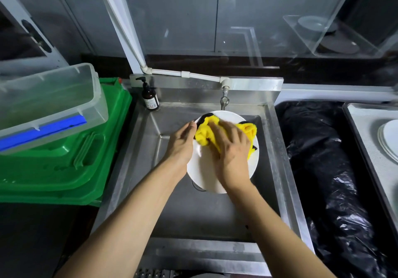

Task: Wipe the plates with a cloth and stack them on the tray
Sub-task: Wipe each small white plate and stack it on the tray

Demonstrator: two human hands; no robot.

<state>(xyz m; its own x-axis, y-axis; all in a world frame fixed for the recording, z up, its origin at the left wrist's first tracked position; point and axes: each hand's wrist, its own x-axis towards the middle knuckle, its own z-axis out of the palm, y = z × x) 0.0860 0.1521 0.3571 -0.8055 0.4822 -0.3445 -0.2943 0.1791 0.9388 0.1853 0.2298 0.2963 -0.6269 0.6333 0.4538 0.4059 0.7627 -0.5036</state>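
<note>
A white plate is held over the steel sink. My left hand grips its left rim, thumb on top. My right hand presses a yellow cloth with black edging flat against the plate's upper face, fingers spread. At the far right a grey tray holds a stack of white plates, partly cut off by the frame edge.
A tap hangs just behind the plate. A brown soap pump bottle stands on the sink's back left corner. A green bin with a clear plastic box on it sits left. A black plastic bag lies right of the sink.
</note>
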